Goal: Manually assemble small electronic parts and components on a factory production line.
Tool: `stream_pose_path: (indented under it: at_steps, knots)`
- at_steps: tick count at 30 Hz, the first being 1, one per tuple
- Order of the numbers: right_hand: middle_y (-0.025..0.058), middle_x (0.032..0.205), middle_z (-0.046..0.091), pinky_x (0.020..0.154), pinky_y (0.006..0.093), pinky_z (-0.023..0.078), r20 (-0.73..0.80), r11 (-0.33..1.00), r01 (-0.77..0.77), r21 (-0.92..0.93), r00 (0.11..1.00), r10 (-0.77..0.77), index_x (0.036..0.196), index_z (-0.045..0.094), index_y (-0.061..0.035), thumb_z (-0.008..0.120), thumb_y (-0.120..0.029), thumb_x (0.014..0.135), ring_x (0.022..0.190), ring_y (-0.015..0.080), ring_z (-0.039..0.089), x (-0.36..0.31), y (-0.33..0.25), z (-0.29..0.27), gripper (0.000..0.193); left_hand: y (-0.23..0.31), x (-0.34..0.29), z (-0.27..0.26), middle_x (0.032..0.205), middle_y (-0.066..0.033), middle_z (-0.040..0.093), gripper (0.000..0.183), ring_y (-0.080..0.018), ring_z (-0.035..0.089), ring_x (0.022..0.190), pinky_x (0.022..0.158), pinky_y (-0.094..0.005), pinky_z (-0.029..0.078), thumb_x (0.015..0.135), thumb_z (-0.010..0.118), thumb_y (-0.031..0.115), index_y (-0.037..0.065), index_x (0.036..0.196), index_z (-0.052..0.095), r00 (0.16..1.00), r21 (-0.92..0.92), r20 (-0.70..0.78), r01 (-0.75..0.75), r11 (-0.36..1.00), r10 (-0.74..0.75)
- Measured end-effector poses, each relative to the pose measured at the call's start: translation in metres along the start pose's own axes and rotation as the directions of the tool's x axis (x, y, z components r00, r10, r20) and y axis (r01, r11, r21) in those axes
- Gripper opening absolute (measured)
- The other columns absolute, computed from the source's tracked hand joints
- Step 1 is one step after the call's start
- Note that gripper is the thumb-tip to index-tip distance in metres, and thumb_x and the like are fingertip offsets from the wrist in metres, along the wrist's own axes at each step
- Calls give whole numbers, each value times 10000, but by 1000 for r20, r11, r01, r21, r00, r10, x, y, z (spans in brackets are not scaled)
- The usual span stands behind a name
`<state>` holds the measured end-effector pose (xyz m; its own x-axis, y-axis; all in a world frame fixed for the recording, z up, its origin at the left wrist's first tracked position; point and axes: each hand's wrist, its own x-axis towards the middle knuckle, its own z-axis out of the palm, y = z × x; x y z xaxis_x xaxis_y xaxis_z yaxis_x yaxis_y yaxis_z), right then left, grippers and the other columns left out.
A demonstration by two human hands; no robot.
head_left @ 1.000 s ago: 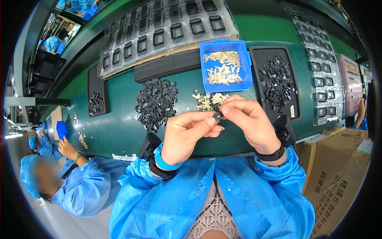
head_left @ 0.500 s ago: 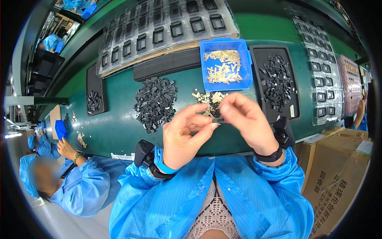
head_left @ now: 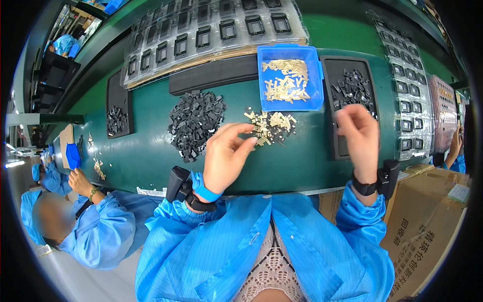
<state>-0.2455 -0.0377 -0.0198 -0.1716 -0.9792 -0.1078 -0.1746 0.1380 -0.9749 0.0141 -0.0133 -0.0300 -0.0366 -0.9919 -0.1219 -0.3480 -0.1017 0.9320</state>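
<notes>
My left hand (head_left: 226, 157) hovers at the near left side of a small pile of cream-coloured strips and black bits (head_left: 274, 126). A gap shows between its thumb and fingers, and nothing is visible in it. Over the near part of a black tray (head_left: 342, 149), my right hand (head_left: 361, 136) has its fingers curled toward the thumb. Whatever they may hold is hidden. Small black plastic parts (head_left: 353, 88) lie in that tray beyond the hand. A larger heap of black plastic parts (head_left: 195, 123) rests on the green table, left of my left hand.
A blue bin (head_left: 318, 100) holds cream strips. Clear trays with black frames (head_left: 202, 38) are stacked at the back; another clear tray (head_left: 408, 95) stands right. Cardboard boxes (head_left: 427, 226) fill the near right. A second black tray (head_left: 121, 132) and a co-worker (head_left: 95, 226) are left.
My hands have come apart; the small black part between them no longer shows there. The right hand has moved right over the black tray. My left hand has shifted slightly left, its fingers parting.
</notes>
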Motion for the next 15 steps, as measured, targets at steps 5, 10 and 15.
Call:
stream_pose_path:
  at_steps: [5,10,15]
  knots:
    - [10,635,545,525,250,403,-252,894,3,-448,959,-129,895,609,-6,646,-165,842,554,85,469,17,25,-32,172,-23,3,6,791,-88,552,181,-178,489,533,531,-311,408,701,719,45,18,873,670,989,296,-51,-121,948,142]
    - [74,795,572,571,282,425,-285,760,20,-650,920,-269,947,611,-12,664,-190,825,597,141,489,14,15,-20,223,-27,0,20,813,-93,539,175,-258,573,653,588,-361,469,713,723,113,30,853,661,987,469,-25,-131,874,161]
    - [76,890,532,557,294,406,-232,764,192,-616,883,-409,983,605,-25,668,-143,805,586,152,447,-1,-5,6,223,-33,1,24,811,-106,523,122,-247,574,642,576,-355,461,735,701,86,20,815,638,980,510,33,-185,840,196]
